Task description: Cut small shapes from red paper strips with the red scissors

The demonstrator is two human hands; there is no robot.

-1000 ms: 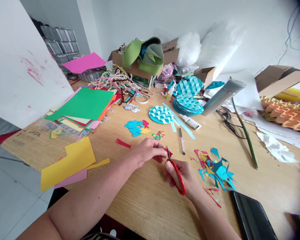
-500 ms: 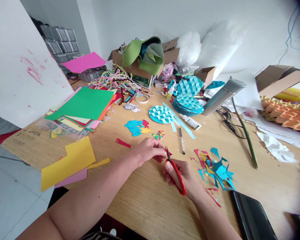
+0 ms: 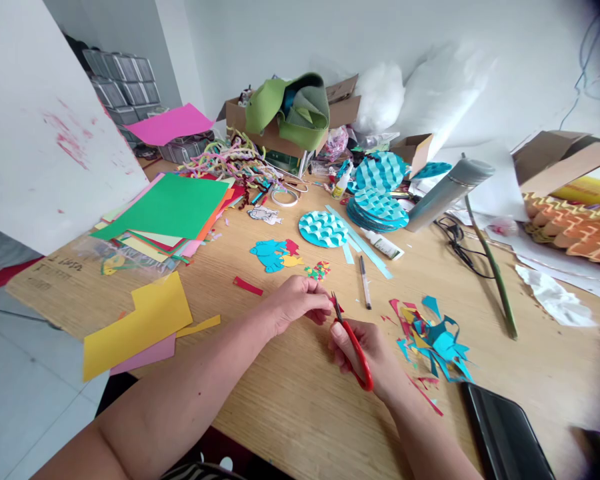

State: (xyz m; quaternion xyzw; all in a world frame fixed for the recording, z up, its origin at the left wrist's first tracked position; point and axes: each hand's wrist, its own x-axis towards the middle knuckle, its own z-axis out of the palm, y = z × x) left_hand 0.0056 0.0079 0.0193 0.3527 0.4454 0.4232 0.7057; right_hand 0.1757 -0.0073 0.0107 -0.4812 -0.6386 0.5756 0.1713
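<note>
My right hand (image 3: 357,347) is closed round the red handles of a pair of scissors (image 3: 357,357), whose narrow blades point up and away. Pinched in the fingers of my left hand (image 3: 303,303) is a small piece of red paper (image 3: 339,305), mostly hidden behind the fingers and blades. The blades lie against this paper. Just beyond my hands are tiny coloured paper bits (image 3: 318,270) and blue, red and yellow fish-shaped cutouts (image 3: 269,256). A red paper strip (image 3: 247,286) lies left of my left hand.
Paper scraps (image 3: 437,340) and a black phone (image 3: 505,433) lie to the right. A pen (image 3: 365,283), a glue tube (image 3: 384,245) and a blue wavy paper disc (image 3: 323,229) sit ahead. Yellow paper (image 3: 145,323) and stacked coloured sheets (image 3: 170,207) are left.
Both hands hold nearly the same place and grip, with the scissors still at the red paper. The whole view has shifted very slightly.
</note>
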